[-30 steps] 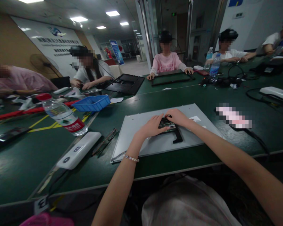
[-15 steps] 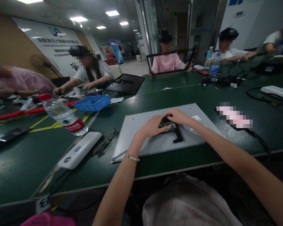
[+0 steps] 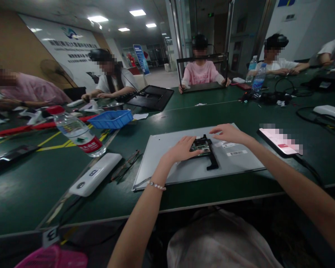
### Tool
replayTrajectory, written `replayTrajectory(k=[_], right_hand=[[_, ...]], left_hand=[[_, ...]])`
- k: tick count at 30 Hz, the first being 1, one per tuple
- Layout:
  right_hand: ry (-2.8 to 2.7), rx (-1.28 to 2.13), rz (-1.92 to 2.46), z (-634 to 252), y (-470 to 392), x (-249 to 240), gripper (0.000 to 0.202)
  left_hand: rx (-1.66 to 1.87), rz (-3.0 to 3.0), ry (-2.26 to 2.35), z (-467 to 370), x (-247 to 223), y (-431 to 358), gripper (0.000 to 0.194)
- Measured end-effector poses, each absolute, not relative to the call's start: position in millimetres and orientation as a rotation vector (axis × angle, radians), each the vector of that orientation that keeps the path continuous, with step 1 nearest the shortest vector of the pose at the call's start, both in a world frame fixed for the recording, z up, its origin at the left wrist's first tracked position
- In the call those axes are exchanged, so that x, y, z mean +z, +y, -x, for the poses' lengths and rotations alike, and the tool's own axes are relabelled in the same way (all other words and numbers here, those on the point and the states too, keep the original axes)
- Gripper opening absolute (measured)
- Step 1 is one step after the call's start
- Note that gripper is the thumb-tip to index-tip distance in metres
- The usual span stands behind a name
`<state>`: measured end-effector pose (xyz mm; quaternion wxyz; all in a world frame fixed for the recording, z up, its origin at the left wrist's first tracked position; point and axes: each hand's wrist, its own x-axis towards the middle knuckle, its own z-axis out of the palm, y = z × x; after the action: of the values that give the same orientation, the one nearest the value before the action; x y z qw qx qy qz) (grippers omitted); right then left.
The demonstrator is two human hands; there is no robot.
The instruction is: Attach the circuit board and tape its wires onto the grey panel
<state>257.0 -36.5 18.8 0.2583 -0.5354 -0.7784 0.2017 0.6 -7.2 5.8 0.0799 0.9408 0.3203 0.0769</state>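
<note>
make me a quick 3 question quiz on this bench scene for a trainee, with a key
1. Which hand rests on the green circuit board with the black plastic frame?
2. True or false: the clear plastic bottle with the red label has a red cap.
3. What lies under the board?
a) blue plastic tray
b) flat grey rectangular panel
c) white power bank

Key: 1. The left hand; 2. True; 3. b

I count my two hands, one left hand point(image 3: 181, 149) and one right hand point(image 3: 229, 134). I have one bracelet point(image 3: 156, 185), one circuit board point(image 3: 202, 147) and one flat gray panel point(image 3: 184, 175). I see three plastic bottles point(image 3: 78, 134), two white power banks point(image 3: 96, 175), one pair of glasses point(image 3: 126, 166), one blue tray point(image 3: 114, 121), one pink basket point(image 3: 56, 257) and five other people point(image 3: 202, 73).
</note>
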Motion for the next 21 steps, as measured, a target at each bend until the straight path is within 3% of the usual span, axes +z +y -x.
replayTrajectory(k=[8,21], right_hand=[[-1.983,0.83,1.676,-296,-56,1,0.032],[-2.072,0.605,1.664,-269,-52,-10,0.02]], left_hand=[[0.193,-2.797,0.986,0,7,-8,0.077],[0.17,-2.795,1.002,-1,8,-10,0.079]])
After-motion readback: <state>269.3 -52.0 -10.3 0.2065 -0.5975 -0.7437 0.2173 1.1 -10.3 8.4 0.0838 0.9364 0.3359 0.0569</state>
